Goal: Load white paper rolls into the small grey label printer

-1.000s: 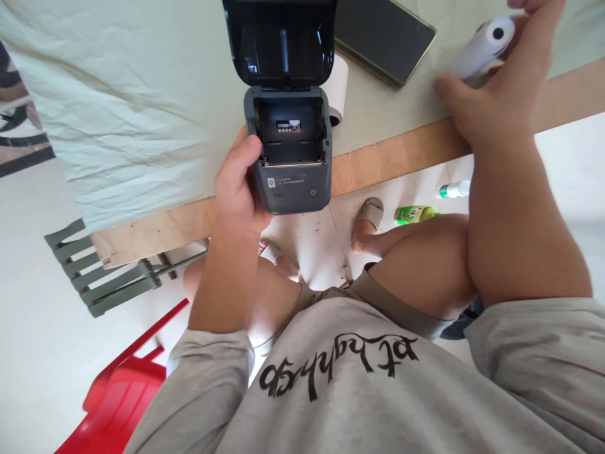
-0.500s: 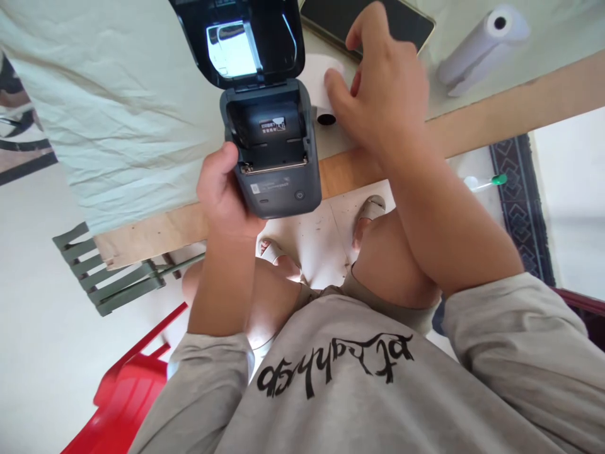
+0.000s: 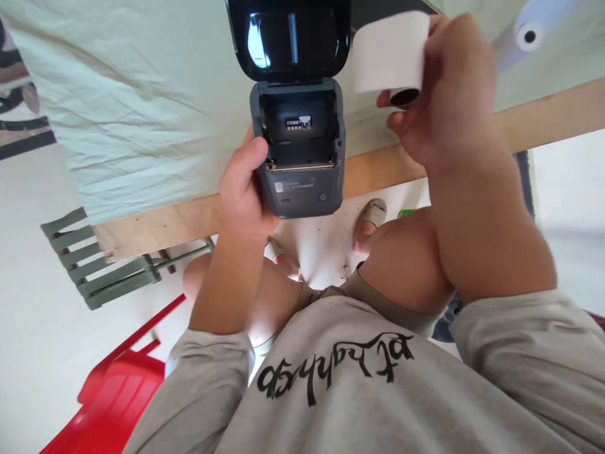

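Note:
A dark grey label printer (image 3: 307, 189) rests in my left hand (image 3: 243, 189), with the thumb along its side edge. Its glossy black lid (image 3: 293, 41) is swung up, and the paper bay shows a small printed sticker and no roll inside. To the right of the printer, my right hand (image 3: 454, 94) grips a white paper roll (image 3: 390, 53) by its side. The roll's dark core opening faces toward me. Most of the right fingers are hidden behind the roll, and that hand is slightly blurred.
A pale green cloth (image 3: 142, 113) covers the table, whose bare wooden edge (image 3: 155, 227) runs in front of me. Another white roll (image 3: 529, 34) stands at the far right. A dark flat device (image 3: 378, 7) lies behind the held roll. A red plastic chair (image 3: 118, 391) and green slatted stool (image 3: 80, 258) are at left.
My right hand has taken hold of the white paper roll and lifted it, moving right. The printer in my left hand has shifted to the right in view, lid still raised.

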A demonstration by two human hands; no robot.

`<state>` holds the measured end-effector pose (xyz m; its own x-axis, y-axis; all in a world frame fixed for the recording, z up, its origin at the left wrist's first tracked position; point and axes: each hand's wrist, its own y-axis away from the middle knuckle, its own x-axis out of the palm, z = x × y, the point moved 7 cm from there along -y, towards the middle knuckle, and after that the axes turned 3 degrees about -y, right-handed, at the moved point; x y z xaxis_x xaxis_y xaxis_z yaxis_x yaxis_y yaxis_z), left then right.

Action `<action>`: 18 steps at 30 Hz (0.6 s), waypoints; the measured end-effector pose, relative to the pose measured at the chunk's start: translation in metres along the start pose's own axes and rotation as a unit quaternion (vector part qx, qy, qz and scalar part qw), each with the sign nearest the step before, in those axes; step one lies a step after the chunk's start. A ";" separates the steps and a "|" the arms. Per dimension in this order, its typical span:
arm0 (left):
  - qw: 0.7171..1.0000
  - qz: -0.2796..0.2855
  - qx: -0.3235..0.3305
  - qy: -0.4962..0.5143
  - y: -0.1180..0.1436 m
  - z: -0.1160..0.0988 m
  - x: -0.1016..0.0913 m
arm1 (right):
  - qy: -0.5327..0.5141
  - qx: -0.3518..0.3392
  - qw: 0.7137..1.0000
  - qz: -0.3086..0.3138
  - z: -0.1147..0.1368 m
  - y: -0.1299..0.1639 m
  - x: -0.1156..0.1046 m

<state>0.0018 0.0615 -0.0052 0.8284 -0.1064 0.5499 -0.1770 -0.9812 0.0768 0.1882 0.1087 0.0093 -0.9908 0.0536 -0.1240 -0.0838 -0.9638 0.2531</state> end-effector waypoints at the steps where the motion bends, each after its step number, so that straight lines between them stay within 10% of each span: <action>1: 1.000 0.005 -0.001 -0.002 0.000 0.000 0.002 | -0.033 0.012 0.999 0.008 -0.003 0.001 -0.002; 18: 0.999 0.031 -0.034 -0.006 -0.003 0.003 0.006 | -0.096 0.021 0.993 0.071 -0.019 0.008 -0.005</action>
<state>0.0092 0.0634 -0.0048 0.8207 -0.1685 0.5459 -0.2628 -0.9598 0.0988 0.1945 0.0956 -0.0067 -0.9945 -0.0290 0.1003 0.0576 -0.9535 0.2958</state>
